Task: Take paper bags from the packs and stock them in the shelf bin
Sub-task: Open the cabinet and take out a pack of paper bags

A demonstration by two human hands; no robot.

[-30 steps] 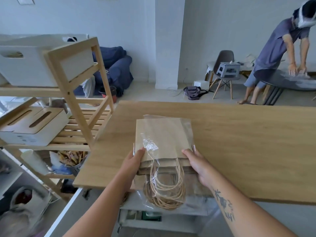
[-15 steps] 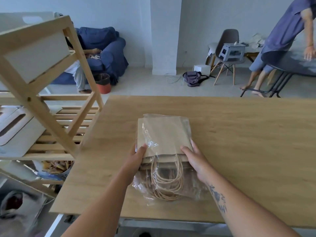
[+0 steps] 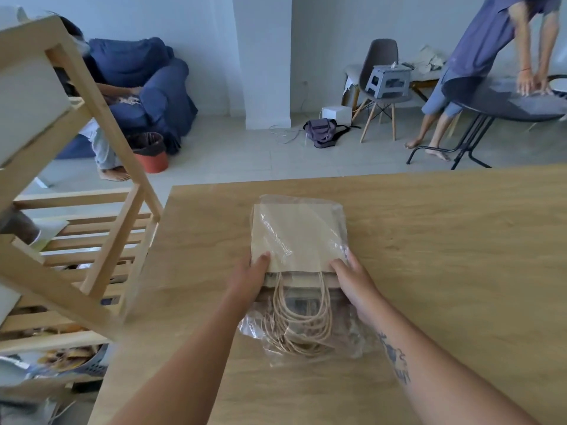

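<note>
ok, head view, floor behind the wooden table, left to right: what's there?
red round bin with dark liner → white square pillar → purple fabric bag → grey shell chair on wooden legs → dark round metal-legged table
</note>
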